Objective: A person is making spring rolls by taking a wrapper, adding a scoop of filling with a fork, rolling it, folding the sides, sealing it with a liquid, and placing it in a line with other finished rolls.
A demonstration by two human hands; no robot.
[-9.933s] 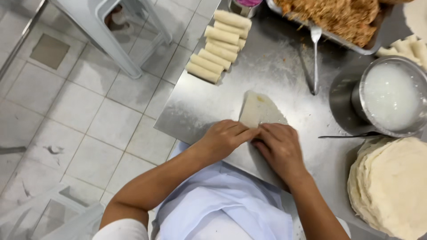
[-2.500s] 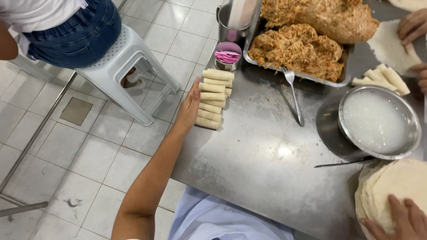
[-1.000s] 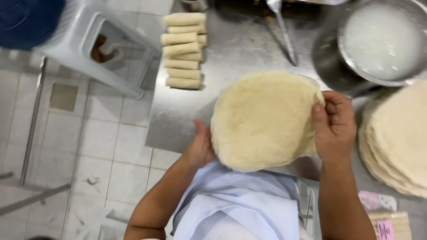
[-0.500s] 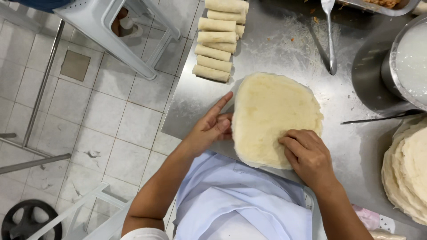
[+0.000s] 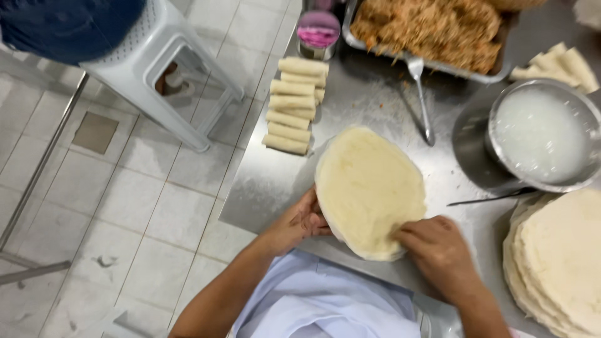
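Observation:
A round pale wrapper sheet (image 5: 369, 188) lies flat on the steel table (image 5: 275, 181) in front of me. My left hand (image 5: 302, 220) rests at the sheet's left edge, fingers touching its rim. At the sheet's near right edge, my right hand (image 5: 436, 247) presses down with the fingers bent on the wrapper. Neither hand lifts anything.
A row of several rolled spring rolls (image 5: 291, 106) lies at the table's left edge. A tray of shredded filling (image 5: 432, 28) with a spoon (image 5: 421, 94), a steel bowl of white paste (image 5: 541, 134), a wrapper stack (image 5: 560, 256) and a stool (image 5: 156, 75) surround it.
The wrapper was carried from the stack and laid flat on the table. Both hands now sit lower on its near edges, smoothing it.

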